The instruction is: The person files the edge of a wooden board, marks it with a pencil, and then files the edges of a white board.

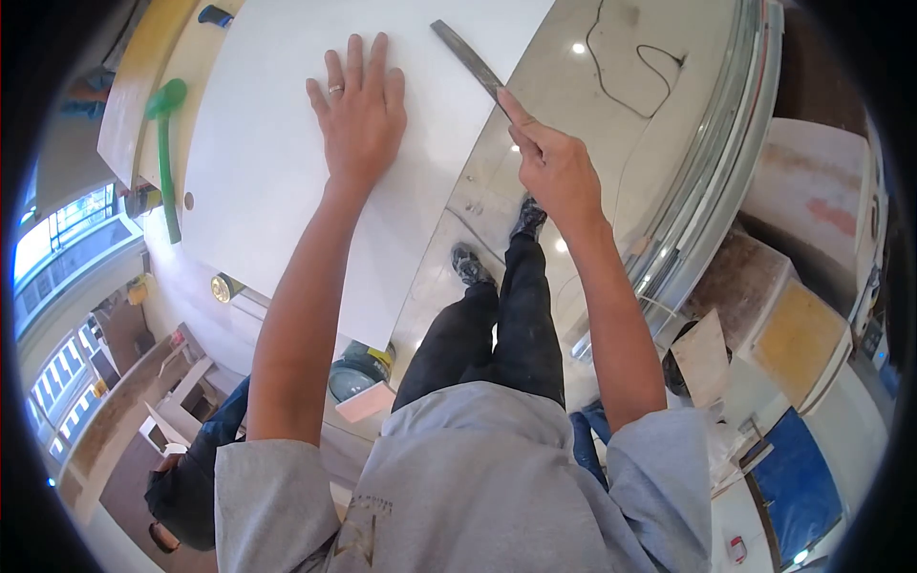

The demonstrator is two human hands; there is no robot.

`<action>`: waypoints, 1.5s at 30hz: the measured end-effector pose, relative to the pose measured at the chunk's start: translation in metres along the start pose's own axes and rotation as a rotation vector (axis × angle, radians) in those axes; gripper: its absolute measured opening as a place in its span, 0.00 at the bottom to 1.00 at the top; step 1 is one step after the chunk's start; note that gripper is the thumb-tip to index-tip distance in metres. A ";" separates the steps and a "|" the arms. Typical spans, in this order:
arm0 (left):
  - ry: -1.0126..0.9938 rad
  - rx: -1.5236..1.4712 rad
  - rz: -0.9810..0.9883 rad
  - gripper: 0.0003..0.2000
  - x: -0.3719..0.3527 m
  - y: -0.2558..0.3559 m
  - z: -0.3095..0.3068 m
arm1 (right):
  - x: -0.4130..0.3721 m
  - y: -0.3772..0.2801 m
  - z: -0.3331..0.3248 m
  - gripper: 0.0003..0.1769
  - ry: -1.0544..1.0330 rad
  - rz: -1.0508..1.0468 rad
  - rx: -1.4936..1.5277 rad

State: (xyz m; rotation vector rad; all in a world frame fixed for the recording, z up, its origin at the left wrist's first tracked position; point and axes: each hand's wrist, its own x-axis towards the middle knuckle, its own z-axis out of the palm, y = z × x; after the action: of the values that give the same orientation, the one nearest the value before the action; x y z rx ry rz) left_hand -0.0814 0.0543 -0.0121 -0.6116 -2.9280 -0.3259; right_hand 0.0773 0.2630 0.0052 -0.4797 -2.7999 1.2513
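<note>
A large white board (277, 191) lies flat in front of me. My left hand (363, 134) rests on it palm down, fingers spread, with a ring on one finger. In my right hand (559, 167) is a long, flat, dark file (465, 55), with the index finger stretched along it. The file slants across the board's right edge, its far end over the white surface. Its handle end is hidden inside my fist. Left of the board lies a green mallet (165, 148), well away from both hands.
A black cable (611, 95) curls on the tiled floor. Long metal profiles (707, 181) run along the right side. A round grey-green container (358, 372) stands below the board's near corner. Another person in dark clothing (191, 482) is at lower left.
</note>
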 end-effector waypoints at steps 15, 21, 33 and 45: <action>-0.037 -0.053 0.022 0.29 0.003 0.002 -0.010 | 0.011 0.020 -0.009 0.32 0.006 0.046 0.032; -0.203 0.035 0.263 0.33 -0.031 0.021 -0.019 | 0.076 0.023 -0.054 0.27 0.121 0.130 0.070; -0.286 -0.068 0.495 0.39 0.082 0.137 0.012 | -0.147 0.190 -0.076 0.26 0.168 0.617 0.230; 0.029 -0.227 0.417 0.32 0.228 0.193 0.072 | -0.059 0.180 -0.085 0.29 0.343 0.861 0.705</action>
State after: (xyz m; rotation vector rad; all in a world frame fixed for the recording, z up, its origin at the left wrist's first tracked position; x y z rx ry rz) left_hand -0.2160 0.3307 -0.0075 -1.2092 -2.6610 -0.6091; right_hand 0.1947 0.4201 -0.0641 -1.6905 -1.6852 1.8872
